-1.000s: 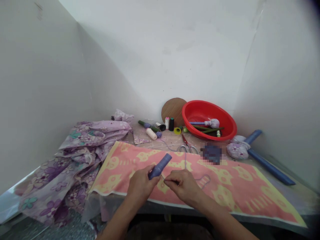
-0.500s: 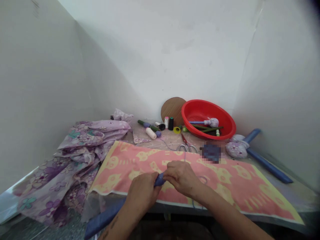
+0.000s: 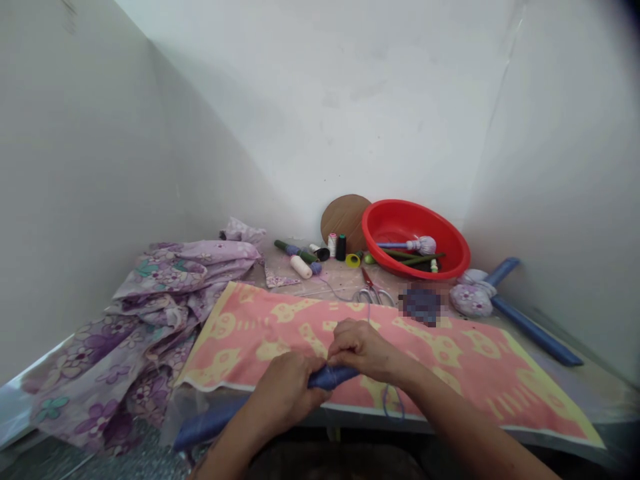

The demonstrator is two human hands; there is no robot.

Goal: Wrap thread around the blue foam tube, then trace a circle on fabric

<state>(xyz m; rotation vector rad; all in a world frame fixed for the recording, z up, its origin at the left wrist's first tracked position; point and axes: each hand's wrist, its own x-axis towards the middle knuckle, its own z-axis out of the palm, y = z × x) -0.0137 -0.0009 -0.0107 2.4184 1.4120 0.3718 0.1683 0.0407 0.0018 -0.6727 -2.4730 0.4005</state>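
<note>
My left hand (image 3: pixel 287 385) clasping a blue tube (image 3: pixel 326 379), my right hand (image 3: pixel 366 350) pinched closed against it, over pink-and-yellow cloth (image 3: pixel 480 377)

We log one head-worn view: facing forward and down across the bench (image 3: pixel 345 279), close in, roughly square to the white back wall (image 3: pixel 330 100) beyond.

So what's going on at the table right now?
A person's left hand grips a blue tube over the pink-and-yellow cloth. The right hand is at the tube too, its fingers bent in close against it; whatever they may be pinching is too small to make out. Purple thread shows beyond the right hand, and a loop hangs below it. Scissors lie behind the cloth, near a red basin.
</note>
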